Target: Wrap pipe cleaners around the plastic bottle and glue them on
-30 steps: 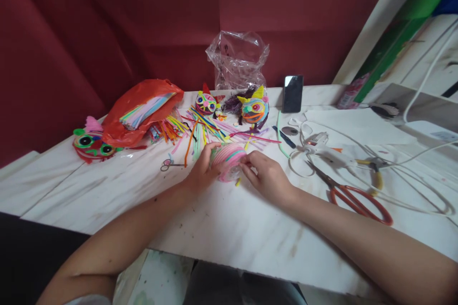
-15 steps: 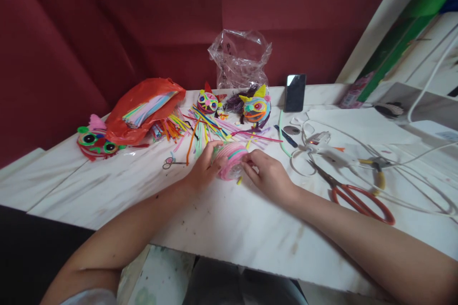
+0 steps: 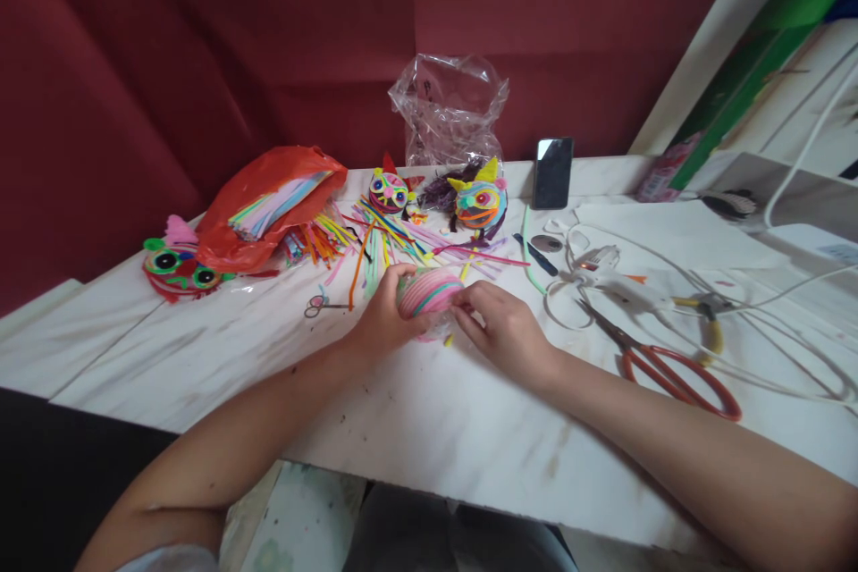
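Observation:
A round piece wrapped in pink, white and green strands (image 3: 431, 294) is held over the marble-patterned table (image 3: 429, 429). My left hand (image 3: 391, 308) grips its left side, with the thumb and fingers around the edge. At its right edge is my right hand (image 3: 489, 317), thumb and index finger pinched together; what is between those fingertips is too small to make out. Behind the piece lie loose colourful pipe cleaners (image 3: 382, 237). Clear, shiny material shows under the round piece.
Orange-handled scissors (image 3: 677, 375), a glue gun (image 3: 603, 264) and white cables lie right. A phone (image 3: 553, 174) leans at the back. Decorated faces (image 3: 481, 201), a red bag (image 3: 268, 206) and small scissors (image 3: 322, 306) stand or lie behind and left.
The round piece has turned in my left hand, so more of its striped face shows. The left fingers have shifted off its front. My right hand has barely moved.

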The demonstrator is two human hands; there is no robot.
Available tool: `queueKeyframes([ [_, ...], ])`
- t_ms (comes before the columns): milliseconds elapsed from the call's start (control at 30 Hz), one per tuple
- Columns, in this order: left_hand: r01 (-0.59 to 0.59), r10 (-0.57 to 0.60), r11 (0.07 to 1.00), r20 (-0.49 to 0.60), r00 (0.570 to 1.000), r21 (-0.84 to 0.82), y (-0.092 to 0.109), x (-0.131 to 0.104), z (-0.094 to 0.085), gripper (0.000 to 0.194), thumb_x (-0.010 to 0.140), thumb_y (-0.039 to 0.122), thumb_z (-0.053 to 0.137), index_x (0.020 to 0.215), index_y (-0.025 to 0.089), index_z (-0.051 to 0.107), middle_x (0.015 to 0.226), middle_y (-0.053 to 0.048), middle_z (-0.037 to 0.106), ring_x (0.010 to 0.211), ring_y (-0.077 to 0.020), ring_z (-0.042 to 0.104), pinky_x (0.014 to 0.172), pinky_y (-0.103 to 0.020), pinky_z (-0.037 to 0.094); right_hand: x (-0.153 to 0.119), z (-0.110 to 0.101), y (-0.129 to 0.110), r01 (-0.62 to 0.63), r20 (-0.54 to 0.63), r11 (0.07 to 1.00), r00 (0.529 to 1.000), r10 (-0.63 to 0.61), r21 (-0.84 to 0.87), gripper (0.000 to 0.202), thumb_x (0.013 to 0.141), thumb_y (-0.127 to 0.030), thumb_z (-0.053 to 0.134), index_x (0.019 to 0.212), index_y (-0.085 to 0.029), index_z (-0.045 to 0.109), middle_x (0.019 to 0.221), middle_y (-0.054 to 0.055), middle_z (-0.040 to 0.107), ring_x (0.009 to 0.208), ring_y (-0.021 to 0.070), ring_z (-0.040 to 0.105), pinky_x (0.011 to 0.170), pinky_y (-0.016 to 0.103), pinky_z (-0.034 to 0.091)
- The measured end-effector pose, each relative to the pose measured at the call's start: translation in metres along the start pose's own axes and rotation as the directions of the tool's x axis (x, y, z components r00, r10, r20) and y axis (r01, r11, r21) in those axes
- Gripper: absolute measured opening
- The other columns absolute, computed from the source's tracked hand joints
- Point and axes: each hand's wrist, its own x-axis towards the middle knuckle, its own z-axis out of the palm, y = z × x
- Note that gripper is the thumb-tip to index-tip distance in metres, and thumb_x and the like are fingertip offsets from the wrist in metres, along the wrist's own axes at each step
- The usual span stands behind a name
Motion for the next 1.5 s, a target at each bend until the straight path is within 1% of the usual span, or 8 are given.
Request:
queueKeyframes([
  [100,-0.008,0.008,0.998,0.007,1.000,0.057,-0.001,-0.001,0.001,0.064,0.063,0.036,0.077,0.118,0.024,0.046,0.115,-0.007,0.054,0.109,-0.0273,0.052,0.094,-0.038,0.042,0.001,0.000,0.000,-0.015,-0.003,0.999,1.000,0.015,0.051,0.014,0.092,-0.020,0.048,0.079,-0.020,0.053,0.074,0.005,0.061,0.068,0.0165,0.060,0.062,0.028,0.049],
  [233,-0.014,0.013,0.993,0.005,1.000,0.117,0.000,-0.001,0.000,0.062,0.064,0.040,0.074,0.116,0.023,0.045,0.115,-0.006,0.052,0.108,-0.0265,0.051,0.091,-0.038,0.043,0.002,-0.001,-0.001,-0.137,-0.003,0.970,0.990,0.141,0.199,0.007,0.087,-0.017,0.053,0.081,-0.021,0.055,0.076,0.003,0.062,0.069,0.0150,0.061,0.063,0.027,0.051],
  [367,-0.025,0.022,0.994,0.033,0.999,0.103,0.003,-0.001,0.002,0.065,0.062,0.041,0.073,0.116,0.022,0.043,0.116,-0.008,0.051,0.107,-0.0275,0.052,0.089,-0.040,0.045,0.004,-0.002,-0.001,-0.214,0.015,0.947,0.976,0.216,0.240,0.007,0.084,-0.016,0.055,0.079,-0.021,0.055,0.075,0.003,0.062,0.068,0.0150,0.061,0.064,0.028,0.052],
  [600,-0.009,0.004,0.993,0.040,0.999,0.118,0.004,-0.001,0.001,0.070,0.061,0.042,0.076,0.119,0.022,0.042,0.121,-0.009,0.051,0.112,-0.0292,0.051,0.094,-0.042,0.043,0.002,-0.003,0.000,-0.183,0.033,0.968,0.983,0.180,0.173,0.008,0.087,-0.017,0.053,0.081,-0.021,0.054,0.079,0.004,0.060,0.071,0.0161,0.061,0.065,0.029,0.052],
  [700,0.004,-0.013,0.992,0.076,0.997,0.125,0.005,-0.001,-0.002,0.071,0.061,0.042,0.077,0.120,0.024,0.042,0.119,-0.007,0.053,0.108,-0.0274,0.054,0.089,-0.039,0.045,0.002,-0.003,-0.001,-0.154,0.042,0.976,0.988,0.149,0.152,0.007,0.088,-0.018,0.053,0.082,-0.021,0.054,0.081,0.005,0.061,0.073,0.0168,0.061,0.065,0.029,0.052],
  [867,-0.027,0.025,0.997,0.027,0.999,0.078,-0.005,0.001,-0.004,0.064,0.062,0.038,0.077,0.117,0.025,0.046,0.110,-0.005,0.055,0.099,-0.0246,0.057,0.083,-0.037,0.047,0.001,-0.002,-0.002,-0.130,0.022,0.980,0.992,0.128,0.151,0.002,0.088,-0.021,0.054,0.087,-0.020,0.052,0.082,0.006,0.061,0.073,0.0178,0.061,0.065,0.030,0.053],
  [1067,-0.060,0.060,0.998,-0.033,0.998,0.005,-0.010,0.002,-0.002,0.066,0.060,0.036,0.079,0.119,0.025,0.049,0.118,-0.006,0.055,0.113,-0.0283,0.053,0.094,-0.040,0.044,0.001,0.001,0.002,-0.128,-0.045,0.975,0.989,0.138,0.179,0.005,0.089,-0.019,0.052,0.084,-0.021,0.052,0.078,0.005,0.061,0.072,0.0172,0.062,0.065,0.029,0.052],
  [1500,-0.052,0.050,0.997,0.034,0.998,0.052,-0.002,-0.002,0.002,0.070,0.062,0.040,0.077,0.122,0.023,0.045,0.129,-0.011,0.050,0.121,-0.0313,0.050,0.101,-0.046,0.041,0.002,0.000,0.000,-0.097,-0.027,0.988,0.995,0.101,0.118,0.011,0.090,-0.017,0.051,0.079,-0.021,0.051,0.074,0.004,0.058,0.067,0.0167,0.057,0.061,0.028,0.048],
])
